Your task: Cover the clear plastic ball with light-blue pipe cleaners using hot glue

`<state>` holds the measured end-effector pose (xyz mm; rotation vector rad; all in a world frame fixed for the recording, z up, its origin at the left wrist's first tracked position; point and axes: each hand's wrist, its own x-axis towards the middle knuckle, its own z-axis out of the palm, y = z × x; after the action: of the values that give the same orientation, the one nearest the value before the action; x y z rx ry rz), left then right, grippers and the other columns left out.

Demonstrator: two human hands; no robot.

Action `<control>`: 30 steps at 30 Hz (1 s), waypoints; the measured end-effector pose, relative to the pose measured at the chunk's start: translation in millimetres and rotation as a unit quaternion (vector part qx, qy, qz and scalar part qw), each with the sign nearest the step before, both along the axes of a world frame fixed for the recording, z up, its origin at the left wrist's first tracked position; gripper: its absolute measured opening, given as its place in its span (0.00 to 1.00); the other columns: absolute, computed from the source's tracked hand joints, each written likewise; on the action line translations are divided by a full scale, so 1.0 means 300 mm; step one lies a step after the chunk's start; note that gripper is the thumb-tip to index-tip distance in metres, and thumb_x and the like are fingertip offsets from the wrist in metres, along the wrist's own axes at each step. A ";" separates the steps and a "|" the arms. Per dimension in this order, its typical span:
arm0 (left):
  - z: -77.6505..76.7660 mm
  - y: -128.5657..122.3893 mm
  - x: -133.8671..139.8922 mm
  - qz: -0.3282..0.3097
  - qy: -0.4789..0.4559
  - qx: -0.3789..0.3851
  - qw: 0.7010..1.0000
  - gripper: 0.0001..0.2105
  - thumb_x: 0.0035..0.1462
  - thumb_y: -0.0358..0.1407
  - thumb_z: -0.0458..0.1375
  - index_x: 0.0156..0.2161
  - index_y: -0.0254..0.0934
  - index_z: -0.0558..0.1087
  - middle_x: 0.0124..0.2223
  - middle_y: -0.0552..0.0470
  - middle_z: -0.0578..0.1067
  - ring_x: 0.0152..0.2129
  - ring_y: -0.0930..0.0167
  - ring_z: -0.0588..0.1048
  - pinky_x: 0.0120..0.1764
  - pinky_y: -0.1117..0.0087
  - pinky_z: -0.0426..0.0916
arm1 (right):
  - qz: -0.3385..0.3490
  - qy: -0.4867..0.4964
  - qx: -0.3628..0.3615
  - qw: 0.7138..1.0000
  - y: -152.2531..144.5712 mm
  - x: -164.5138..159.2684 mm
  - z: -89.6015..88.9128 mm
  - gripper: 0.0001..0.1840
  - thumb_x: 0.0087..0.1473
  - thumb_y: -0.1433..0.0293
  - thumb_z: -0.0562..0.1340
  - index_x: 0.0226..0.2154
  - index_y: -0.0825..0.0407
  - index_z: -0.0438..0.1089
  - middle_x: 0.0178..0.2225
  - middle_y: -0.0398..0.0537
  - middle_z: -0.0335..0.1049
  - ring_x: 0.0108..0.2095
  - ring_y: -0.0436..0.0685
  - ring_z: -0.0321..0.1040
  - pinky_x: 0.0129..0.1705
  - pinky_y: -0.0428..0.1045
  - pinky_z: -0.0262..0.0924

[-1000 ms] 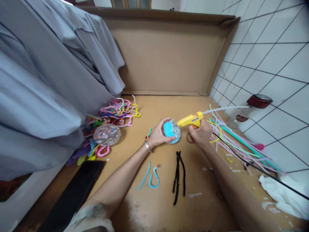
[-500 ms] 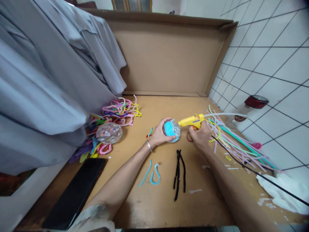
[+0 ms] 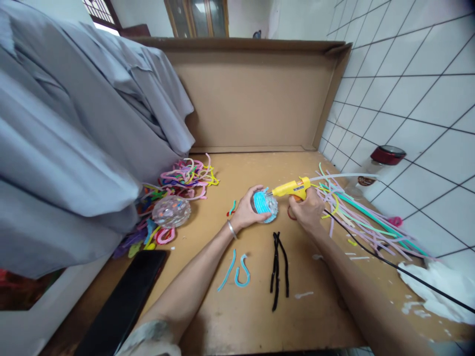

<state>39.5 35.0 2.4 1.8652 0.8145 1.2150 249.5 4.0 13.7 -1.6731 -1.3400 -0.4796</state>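
Note:
My left hand [image 3: 249, 208] is closed round a small clear rounded container [image 3: 272, 209], partly covered with rows of light-blue pipe cleaner [image 3: 261, 201]. In my right hand [image 3: 310, 209] is a yellow hot glue gun [image 3: 291, 188], a long pale glue stick [image 3: 341, 175] sticking out of its back. The metal nozzle points left and meets, or nearly meets, the upper edge of the blue rows; I cannot tell whether it touches. Nearer to me lie two blue pipe cleaner pieces [image 3: 243, 273] and several black ones [image 3: 276, 269]. A short blue and red piece [image 3: 232, 207] lies by my left wrist.
Colourful pipe cleaners [image 3: 189, 178] heap at the left around a clear ridged container [image 3: 171, 211]. A black phone [image 3: 126, 296] lies front left. Pale pipe cleaners [image 3: 356, 212], a red-lidded jar [image 3: 386, 157], white tissue [image 3: 430, 284] and the gun's black cord [image 3: 374, 253] occupy the right. Cardboard [image 3: 252, 99] stands behind.
The view has tilted up slightly, so things sit a little lower in it. Both hands keep their holds, and the nozzle stays at the upper edge of the blue rows.

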 end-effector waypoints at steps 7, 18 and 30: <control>0.009 -0.008 -0.007 0.002 0.023 0.001 1.000 0.41 0.37 0.37 0.73 0.59 0.39 0.64 0.59 0.44 0.72 0.57 0.57 0.71 0.62 0.54 0.63 | -0.009 -0.033 0.002 0.999 0.002 0.012 -0.007 0.10 0.47 0.60 0.57 0.29 0.49 0.63 0.25 0.50 0.70 0.28 0.60 0.66 0.30 0.52 0.57; 0.003 -0.001 -0.008 -0.008 0.008 0.007 1.000 0.41 0.37 0.37 0.72 0.58 0.37 0.63 0.59 0.43 0.72 0.56 0.57 0.72 0.62 0.54 0.64 | 0.008 -0.038 0.008 0.999 0.007 0.020 -0.016 0.10 0.47 0.60 0.57 0.30 0.49 0.63 0.26 0.48 0.68 0.28 0.60 0.64 0.29 0.51 0.54; 0.008 -0.004 -0.009 -0.010 0.006 0.021 1.000 0.40 0.38 0.37 0.73 0.58 0.37 0.63 0.59 0.42 0.72 0.57 0.57 0.72 0.61 0.54 0.64 | 0.014 -0.018 0.002 1.000 0.007 0.013 -0.007 0.11 0.44 0.60 0.57 0.29 0.49 0.62 0.25 0.49 0.68 0.27 0.59 0.64 0.28 0.50 0.53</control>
<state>36.8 33.7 4.8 1.9120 0.7809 1.2170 253.4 5.9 11.7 -1.6477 -1.3860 -0.4981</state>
